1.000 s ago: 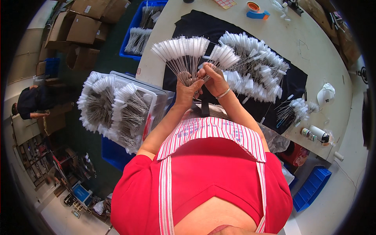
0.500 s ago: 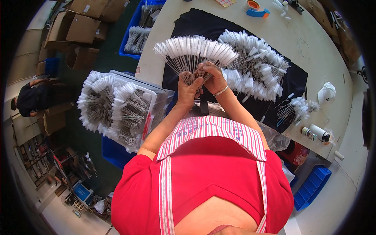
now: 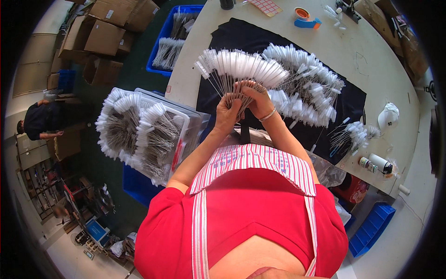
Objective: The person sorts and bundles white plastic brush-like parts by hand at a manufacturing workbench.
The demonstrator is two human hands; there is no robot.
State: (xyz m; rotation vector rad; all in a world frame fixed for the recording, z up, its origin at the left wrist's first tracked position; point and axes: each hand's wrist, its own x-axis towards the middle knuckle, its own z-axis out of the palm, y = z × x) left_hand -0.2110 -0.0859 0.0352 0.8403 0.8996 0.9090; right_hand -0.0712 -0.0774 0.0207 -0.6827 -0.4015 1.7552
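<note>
A fanned bunch of white-bristled wire brushes (image 3: 239,65) stands upright between my hands, bristles pointing away from me. My left hand (image 3: 227,110) is closed round the wire stems on the left side. Beside it, my right hand (image 3: 258,98), with a bracelet at the wrist, is closed on the stems on the right, its fingers bent over them. The lower stem ends are mostly hidden by my fingers. A large heap of similar brushes (image 3: 309,88) lies on the black cloth (image 3: 232,35) just right of the bunch.
At my left, a clear plastic bin (image 3: 185,122) is piled with brushes. Behind it stands a blue crate (image 3: 160,69) of more. On the table (image 3: 320,42) are a tape dispenser (image 3: 307,22), a smaller brush pile (image 3: 354,135), a white cap (image 3: 388,115) and a bottle (image 3: 380,162). Far left, a person (image 3: 42,118) stands.
The view has shifted slightly, so the table and bins sit a little lower and further right. At the left edge of the fan, a few brushes now spread apart. Both hands keep their hold.
</note>
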